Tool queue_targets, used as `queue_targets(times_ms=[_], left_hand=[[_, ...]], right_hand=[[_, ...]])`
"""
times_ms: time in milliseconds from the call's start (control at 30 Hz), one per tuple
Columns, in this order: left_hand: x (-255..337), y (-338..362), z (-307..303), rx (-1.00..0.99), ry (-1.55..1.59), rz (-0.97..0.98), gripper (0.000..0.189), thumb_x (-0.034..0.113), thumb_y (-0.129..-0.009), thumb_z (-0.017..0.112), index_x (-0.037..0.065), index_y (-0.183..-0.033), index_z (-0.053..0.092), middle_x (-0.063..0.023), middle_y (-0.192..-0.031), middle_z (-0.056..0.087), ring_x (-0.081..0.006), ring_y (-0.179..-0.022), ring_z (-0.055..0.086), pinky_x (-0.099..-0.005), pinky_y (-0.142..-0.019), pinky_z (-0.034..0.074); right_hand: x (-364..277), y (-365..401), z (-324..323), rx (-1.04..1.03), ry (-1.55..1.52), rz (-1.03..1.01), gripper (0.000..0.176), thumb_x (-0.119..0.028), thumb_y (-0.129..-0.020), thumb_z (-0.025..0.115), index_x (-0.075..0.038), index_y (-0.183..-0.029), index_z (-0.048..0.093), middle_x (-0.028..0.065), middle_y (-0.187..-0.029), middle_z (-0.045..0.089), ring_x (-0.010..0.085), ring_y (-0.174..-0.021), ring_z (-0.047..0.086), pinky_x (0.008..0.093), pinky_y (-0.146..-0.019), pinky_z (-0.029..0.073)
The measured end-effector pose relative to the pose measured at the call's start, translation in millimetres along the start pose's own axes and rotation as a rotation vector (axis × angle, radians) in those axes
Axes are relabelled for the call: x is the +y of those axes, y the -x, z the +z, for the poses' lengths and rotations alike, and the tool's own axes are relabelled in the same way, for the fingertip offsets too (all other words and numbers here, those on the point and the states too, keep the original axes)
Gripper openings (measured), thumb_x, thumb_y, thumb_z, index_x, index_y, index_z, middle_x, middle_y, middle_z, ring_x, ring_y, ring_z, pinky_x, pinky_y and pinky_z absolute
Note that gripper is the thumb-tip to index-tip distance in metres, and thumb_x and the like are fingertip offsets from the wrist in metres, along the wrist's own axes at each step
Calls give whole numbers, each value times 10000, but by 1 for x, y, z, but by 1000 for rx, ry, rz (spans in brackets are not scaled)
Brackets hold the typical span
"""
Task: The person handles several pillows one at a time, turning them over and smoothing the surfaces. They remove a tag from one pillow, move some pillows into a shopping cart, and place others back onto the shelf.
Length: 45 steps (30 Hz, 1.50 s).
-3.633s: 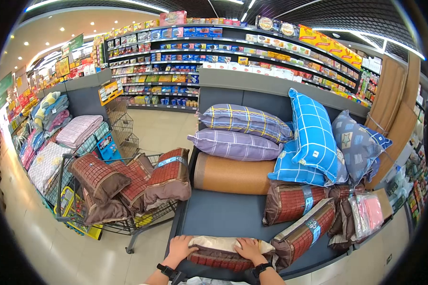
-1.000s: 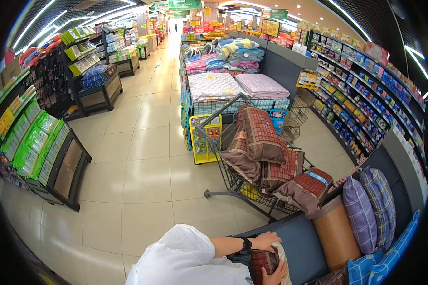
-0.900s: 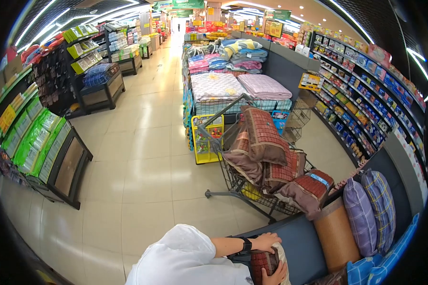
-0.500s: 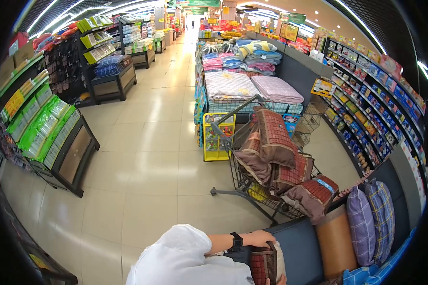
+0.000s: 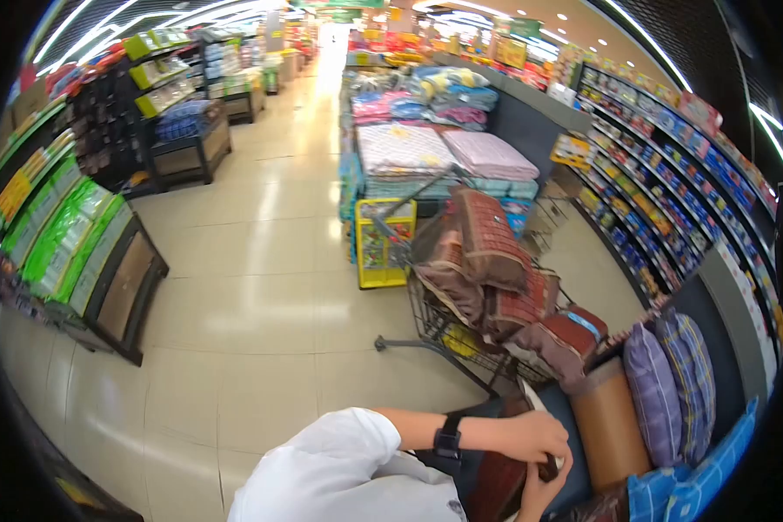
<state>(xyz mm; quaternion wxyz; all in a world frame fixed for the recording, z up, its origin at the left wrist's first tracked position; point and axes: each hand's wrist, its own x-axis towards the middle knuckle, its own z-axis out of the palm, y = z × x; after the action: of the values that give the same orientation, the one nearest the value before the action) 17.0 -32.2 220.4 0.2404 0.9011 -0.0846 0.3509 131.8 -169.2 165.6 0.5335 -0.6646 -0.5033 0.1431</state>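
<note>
A dark red-brown pillow with a cream edge stands on the dark shelf in front of my body, blurred by motion. My left hand, with a black watch at the wrist, is closed on its brown edge. Just below, my right hand is closed on the same brown edge, fingers close to the left ones. To the right stands a tan rolled mat. Ahead, a shopping cart is heaped with red-brown checked pillows.
Purple plaid cushions and blue checked cushions lie at the right. Folded bedding is stacked beyond the cart. Green packages fill a stand at the left. Tiled floor runs between the displays.
My left hand has moved right and reached farther over the shelf. My right hand has come up into view beside it. The pillow has been lifted and tilted, and the view has shifted slightly.
</note>
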Motion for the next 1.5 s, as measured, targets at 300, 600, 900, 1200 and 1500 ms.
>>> queue_targets(times_ms=[300, 600, 900, 1200, 1500], left_hand=[[6, -17, -46, 86, 62, -234, 382, 257, -715, 696, 90, -1047, 608, -98, -1029, 600, -280, -1014, 527, -393, -873, 405], [-43, 19, -1, -126, 244, -469, 573, 298, -805, 618, 20, -1266, 420, -185, -1275, 452, -324, -1178, 430, -370, -990, 338], [-66, -6, 49, -98, 188, -312, 487, 289, -796, 636, 232, -1255, 481, -235, -1360, 296, -413, -1234, 319, -441, -1015, 291], [0, -17, 82, -175, 28, -148, 490, 369, -785, 608, 281, -1250, 482, -133, -1330, 349, -349, -1178, 357, -471, -964, 304], [-24, -24, 72, -33, 177, -327, 717, 265, -750, 678, 76, -1331, 302, -182, -1346, 296, -364, -1228, 307, -429, -1025, 266]], right_hand=[[7, 11, -20, 292, 96, 197, 214, -96, -778, 625, 20, -954, 589, 169, -899, 620, 230, -868, 598, 329, -777, 445], [24, 68, -89, 483, -346, 290, 452, -212, -774, 659, -5, -1140, 494, 61, -1048, 527, 172, -966, 498, 313, -870, 388], [-36, 59, -87, 279, -212, 222, 315, -219, -804, 632, 6, -1021, 598, 143, -1063, 588, 230, -994, 549, 309, -838, 424], [-67, 39, -60, 361, 336, 139, 492, -222, -707, 729, -101, -1144, 540, 163, -1164, 481, 343, -1131, 450, 402, -939, 379], [-60, 95, -112, 232, -272, 298, 97, 1, -809, 578, 12, -895, 621, 163, -1093, 599, 266, -1095, 523, 373, -965, 366]])
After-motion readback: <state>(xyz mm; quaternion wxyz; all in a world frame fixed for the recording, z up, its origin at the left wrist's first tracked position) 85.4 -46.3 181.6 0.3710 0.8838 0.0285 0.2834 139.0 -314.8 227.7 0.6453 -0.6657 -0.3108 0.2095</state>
